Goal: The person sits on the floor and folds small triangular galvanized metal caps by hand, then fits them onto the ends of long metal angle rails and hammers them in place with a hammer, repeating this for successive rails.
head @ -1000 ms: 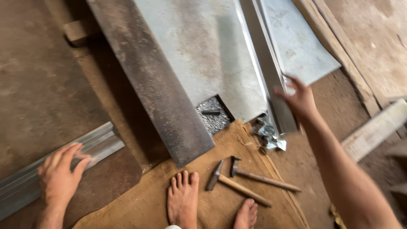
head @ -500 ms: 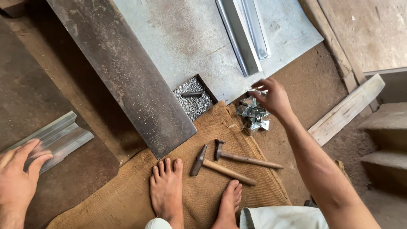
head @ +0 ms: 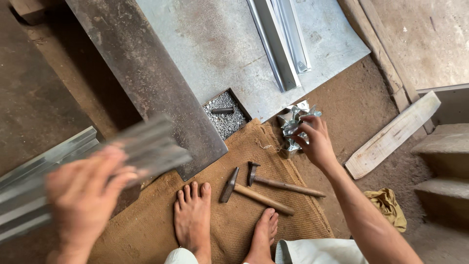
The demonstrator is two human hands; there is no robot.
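Note:
My left hand grips a long folded strip of grey sheet metal, raised and blurred by motion at the lower left. My right hand reaches into a heap of small shiny bent metal pieces at the edge of the burlap mat; its fingers curl among them, and whether it grips one I cannot tell. Two wooden-handled hammers lie on the mat between my right hand and my bare feet.
A dark steel beam runs diagonally on a large grey metal sheet. A small tray of metal bits sits by its end. Folded metal channels lie on the sheet. A wooden plank, yellow rag and steps lie right.
My left hand has picked up the folded metal strip from the floor and swings it toward the middle. My right hand has dropped from the sheet's edge down onto the heap of bent pieces.

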